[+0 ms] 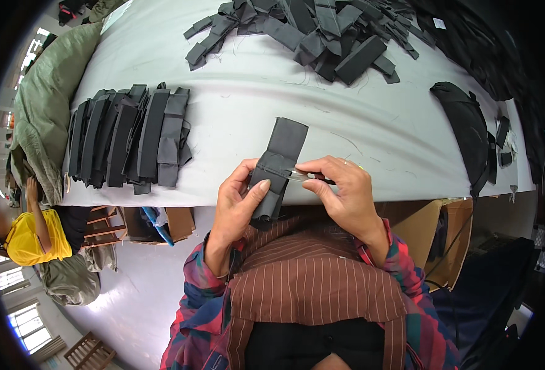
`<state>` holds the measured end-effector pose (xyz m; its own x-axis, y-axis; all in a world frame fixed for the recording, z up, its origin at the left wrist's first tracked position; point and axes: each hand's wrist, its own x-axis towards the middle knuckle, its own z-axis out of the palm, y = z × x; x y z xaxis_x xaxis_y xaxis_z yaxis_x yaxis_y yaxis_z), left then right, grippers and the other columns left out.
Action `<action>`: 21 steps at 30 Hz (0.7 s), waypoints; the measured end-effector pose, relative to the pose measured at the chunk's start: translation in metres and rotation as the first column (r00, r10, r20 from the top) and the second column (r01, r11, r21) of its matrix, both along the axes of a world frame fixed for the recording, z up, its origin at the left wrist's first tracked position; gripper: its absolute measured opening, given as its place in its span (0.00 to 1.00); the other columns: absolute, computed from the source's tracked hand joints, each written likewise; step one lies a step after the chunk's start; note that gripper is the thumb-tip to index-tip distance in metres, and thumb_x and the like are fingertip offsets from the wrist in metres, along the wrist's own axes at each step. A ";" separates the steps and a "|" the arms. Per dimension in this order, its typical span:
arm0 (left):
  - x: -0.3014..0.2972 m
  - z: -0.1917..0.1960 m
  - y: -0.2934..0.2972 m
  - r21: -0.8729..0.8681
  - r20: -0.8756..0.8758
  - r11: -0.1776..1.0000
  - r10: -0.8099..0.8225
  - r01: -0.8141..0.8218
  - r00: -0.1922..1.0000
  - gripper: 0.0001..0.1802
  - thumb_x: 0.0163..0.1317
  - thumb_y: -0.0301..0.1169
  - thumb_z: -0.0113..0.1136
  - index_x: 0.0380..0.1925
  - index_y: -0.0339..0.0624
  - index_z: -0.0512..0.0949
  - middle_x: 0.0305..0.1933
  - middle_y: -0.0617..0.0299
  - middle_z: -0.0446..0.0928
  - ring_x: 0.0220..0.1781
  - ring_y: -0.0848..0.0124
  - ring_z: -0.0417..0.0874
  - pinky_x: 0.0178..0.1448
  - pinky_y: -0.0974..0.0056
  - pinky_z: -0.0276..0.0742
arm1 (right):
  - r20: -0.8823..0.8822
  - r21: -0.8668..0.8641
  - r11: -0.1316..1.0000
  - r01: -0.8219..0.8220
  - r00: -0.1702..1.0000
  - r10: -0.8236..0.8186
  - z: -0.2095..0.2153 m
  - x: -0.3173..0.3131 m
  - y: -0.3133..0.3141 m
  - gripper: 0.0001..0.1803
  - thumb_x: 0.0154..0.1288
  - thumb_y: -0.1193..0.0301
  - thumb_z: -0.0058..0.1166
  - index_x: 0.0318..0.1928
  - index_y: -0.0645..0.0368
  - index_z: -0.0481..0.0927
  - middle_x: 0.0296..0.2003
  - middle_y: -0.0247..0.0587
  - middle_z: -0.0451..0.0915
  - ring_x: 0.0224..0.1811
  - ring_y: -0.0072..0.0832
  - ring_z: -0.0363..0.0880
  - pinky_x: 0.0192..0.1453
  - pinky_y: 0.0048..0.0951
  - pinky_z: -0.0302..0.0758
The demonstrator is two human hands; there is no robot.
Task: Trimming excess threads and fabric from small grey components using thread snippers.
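My left hand (238, 203) grips a folded dark grey fabric strip (281, 151) at its lower end, thumb pressed on the front. The strip stands up from the table's near edge. My right hand (343, 188) pinches a small metal thread snipper (300, 174), its tip touching the strip across the middle. Both hands are close together just over the edge of the white table (254, 98).
A neat row of dark fabric strips (130, 135) lies at the left. A loose heap of similar strips (321, 31) sits at the far middle. A black bag-like piece (466, 132) lies at the right. Cardboard boxes (442, 237) stand below. Another person in yellow (29, 237) sits at lower left.
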<state>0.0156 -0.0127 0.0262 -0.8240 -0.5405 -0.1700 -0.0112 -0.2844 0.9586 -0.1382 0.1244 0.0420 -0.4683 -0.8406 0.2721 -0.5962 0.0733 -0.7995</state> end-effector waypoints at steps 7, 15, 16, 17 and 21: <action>-0.001 -0.003 -0.003 -0.021 0.021 0.999 -0.045 0.045 0.999 0.14 0.65 0.25 0.55 0.49 0.36 0.72 0.42 0.67 0.75 0.43 0.82 0.72 0.48 0.75 0.69 | -0.153 -0.031 0.999 0.026 0.988 -0.030 -0.002 0.001 -0.007 0.11 0.50 0.73 0.64 0.36 0.52 0.83 0.27 0.32 0.80 0.25 0.31 0.71 0.32 0.30 0.61; 0.001 -0.006 -0.004 0.000 0.033 0.998 -0.061 0.061 0.998 0.14 0.64 0.25 0.56 0.49 0.35 0.72 0.42 0.67 0.75 0.43 0.81 0.72 0.50 0.74 0.69 | -0.237 -0.016 0.999 0.038 0.971 -0.041 0.001 -0.003 -0.004 0.08 0.50 0.69 0.64 0.34 0.49 0.83 0.23 0.28 0.77 0.25 0.29 0.71 0.31 0.30 0.60; 0.000 -0.006 -0.004 -0.007 0.034 0.998 -0.064 0.064 0.997 0.14 0.64 0.25 0.56 0.49 0.35 0.72 0.42 0.67 0.75 0.43 0.81 0.72 0.50 0.74 0.69 | -0.227 -0.026 0.999 0.043 0.973 -0.048 0.000 -0.003 -0.004 0.08 0.50 0.69 0.64 0.34 0.49 0.83 0.23 0.28 0.78 0.25 0.29 0.71 0.31 0.31 0.60; 0.000 -0.006 -0.005 -0.014 0.034 0.998 -0.067 0.067 0.997 0.14 0.64 0.26 0.56 0.49 0.35 0.72 0.42 0.67 0.75 0.43 0.81 0.72 0.50 0.74 0.69 | -0.227 -0.025 0.999 0.042 0.973 -0.047 0.000 -0.003 -0.004 0.08 0.50 0.69 0.64 0.34 0.49 0.83 0.23 0.28 0.78 0.25 0.29 0.71 0.31 0.31 0.60; 0.001 -0.007 -0.007 -0.050 0.037 0.995 -0.081 0.083 0.996 0.14 0.64 0.26 0.56 0.49 0.35 0.73 0.42 0.67 0.75 0.43 0.81 0.72 0.50 0.74 0.69 | -0.217 -0.010 0.999 0.033 0.975 -0.034 0.000 -0.004 -0.003 0.08 0.50 0.69 0.64 0.33 0.49 0.83 0.23 0.28 0.77 0.24 0.29 0.70 0.31 0.30 0.59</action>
<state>0.0168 -0.0201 0.0195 -0.8601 -0.4799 -0.1727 -0.0660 -0.2311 0.9707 -0.1424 0.1210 0.0420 -0.4251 -0.8233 0.3760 -0.7532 0.0913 -0.6515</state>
